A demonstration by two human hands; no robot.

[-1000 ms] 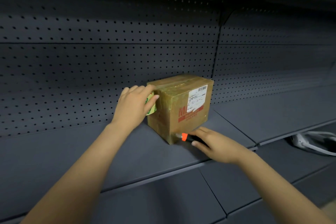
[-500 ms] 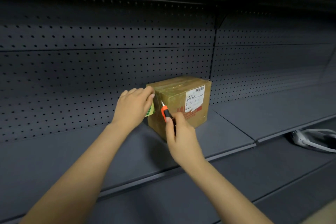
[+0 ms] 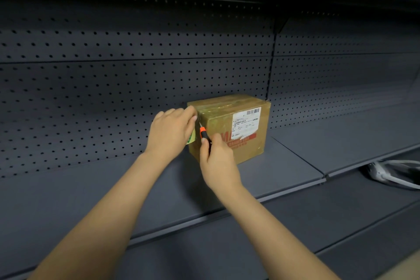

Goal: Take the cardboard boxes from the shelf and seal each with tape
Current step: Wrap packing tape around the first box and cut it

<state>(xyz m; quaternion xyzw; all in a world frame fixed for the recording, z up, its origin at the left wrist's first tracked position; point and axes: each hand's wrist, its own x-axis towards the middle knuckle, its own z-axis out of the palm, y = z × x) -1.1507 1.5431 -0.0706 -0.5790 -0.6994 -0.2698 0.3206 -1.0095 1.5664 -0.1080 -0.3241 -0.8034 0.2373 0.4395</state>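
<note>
Cardboard box (image 3: pixel 236 127) sits on the dark shelf (image 3: pixel 284 161), back against the perforated panel (image 3: pixel 113 102). Left hand (image 3: pixel 170 134) has fingers curled over the box's upper left corner, clamped on a tape roll (image 3: pixel 191 138) whose green-white edge shows just below the fingertips. Right hand (image 3: pixel 218 157) fingers are closed around an orange-and-black cutter (image 3: pixel 203 132), blade tip up at the box's near vertical edge, just beside the left fingertips.

Left hand (image 3: pixel 171 132) on cardboard box (image 3: pixel 236 125) corner; right hand (image 3: pixel 218 157) grips orange-tipped cutter (image 3: pixel 203 133).
</note>
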